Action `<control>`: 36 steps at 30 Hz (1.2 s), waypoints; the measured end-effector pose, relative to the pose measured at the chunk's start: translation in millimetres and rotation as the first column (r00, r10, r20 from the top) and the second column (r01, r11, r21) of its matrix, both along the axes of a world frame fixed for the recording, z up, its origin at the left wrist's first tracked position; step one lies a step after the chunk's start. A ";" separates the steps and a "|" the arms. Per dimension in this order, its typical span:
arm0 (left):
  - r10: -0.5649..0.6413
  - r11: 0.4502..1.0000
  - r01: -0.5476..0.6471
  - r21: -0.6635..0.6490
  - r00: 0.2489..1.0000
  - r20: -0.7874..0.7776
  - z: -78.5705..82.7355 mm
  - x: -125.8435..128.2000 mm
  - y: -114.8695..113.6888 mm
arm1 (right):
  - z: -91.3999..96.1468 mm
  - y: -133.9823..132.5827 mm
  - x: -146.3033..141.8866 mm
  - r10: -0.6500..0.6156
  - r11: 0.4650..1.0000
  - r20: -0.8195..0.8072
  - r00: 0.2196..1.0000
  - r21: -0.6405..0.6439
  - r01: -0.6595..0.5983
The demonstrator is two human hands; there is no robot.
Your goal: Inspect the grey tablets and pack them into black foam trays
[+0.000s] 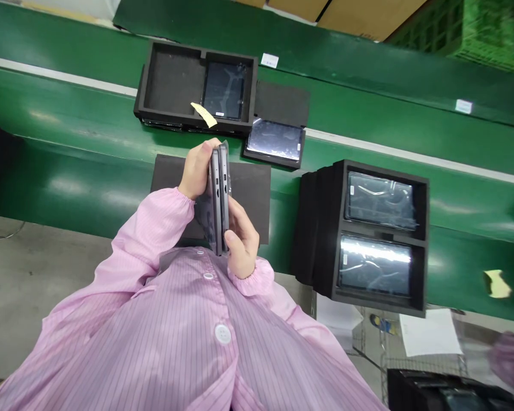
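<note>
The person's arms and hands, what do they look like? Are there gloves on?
No gloves: the left hand and right hand are both bare. Long, loose, pale pink sleeves with thin stripes cover the arms, ending in gathered, ruffly cuffs at the wrists.

Left hand (198, 171): on upper end of held tablets (218, 214), two, side by side, on edge
Right hand (243, 242): gripping lower right side
Dark board (252, 205): under hands
Upper tray (173, 83): toward 12 o'clock, single tablet (226, 88) in right compartment, yellow strip (204, 115) over near rim
Tray stack (319, 228): 3 o'clock, two wrapped tablets (381, 200) on top
</note>
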State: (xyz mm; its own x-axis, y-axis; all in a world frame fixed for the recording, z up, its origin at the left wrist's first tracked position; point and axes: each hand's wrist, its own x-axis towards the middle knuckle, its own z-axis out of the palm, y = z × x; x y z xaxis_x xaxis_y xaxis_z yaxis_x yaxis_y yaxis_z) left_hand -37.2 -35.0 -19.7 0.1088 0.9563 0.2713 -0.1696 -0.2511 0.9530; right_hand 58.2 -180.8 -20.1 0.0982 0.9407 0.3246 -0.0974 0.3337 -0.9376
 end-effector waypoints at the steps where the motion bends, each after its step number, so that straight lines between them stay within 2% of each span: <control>1: -0.005 1.000 0.005 0.006 1.000 -0.005 0.0 0.0 -0.2 | -0.3 -0.7 0.0 -0.005 1.000 -0.005 1.000 -0.007 0.005; 5: -0.024 0.999 0.024 0.023 1.000 -0.018 2.8 0.3 -1.4 | -2.2 -3.4 1.2 -0.045 0.997 0.026 0.999 -0.058 0.047; 10: -0.057 0.997 0.059 0.051 0.998 -0.024 5.7 1.3 -1.3 | -3.1 -5.1 1.2 -0.036 0.996 -0.043 0.998 -0.083 0.032; 15: -0.081 0.995 0.082 0.057 0.997 -0.020 5.7 2.0 -3.1 | 0.9 -4.6 0.9 -0.084 0.992 -0.030 0.996 -0.099 0.080; 23: -0.089 0.995 0.088 -0.044 0.996 -0.015 9.6 2.4 -9.1 | 9.7 -4.6 5.7 -0.110 0.976 0.046 0.993 -0.183 0.117; 31: -0.085 0.996 0.085 -0.003 0.995 -0.052 12.3 6.3 -7.7 | 8.8 -2.3 4.7 -0.144 0.966 0.056 0.988 -0.208 0.152; 36: -0.077 0.997 0.078 0.002 0.995 -0.055 11.1 7.2 -5.0 | 10.0 -1.0 8.5 -0.090 0.976 0.025 0.996 -0.198 0.093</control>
State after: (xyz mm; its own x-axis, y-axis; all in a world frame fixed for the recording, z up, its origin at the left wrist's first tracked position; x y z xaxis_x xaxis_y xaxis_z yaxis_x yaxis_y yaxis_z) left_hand -30.0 -40.0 -8.6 0.1973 0.9433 0.2670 -0.1360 -0.2433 0.9604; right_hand 66.7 -181.8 -10.1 0.1833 0.9738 0.1346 -0.0602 0.1478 -0.9872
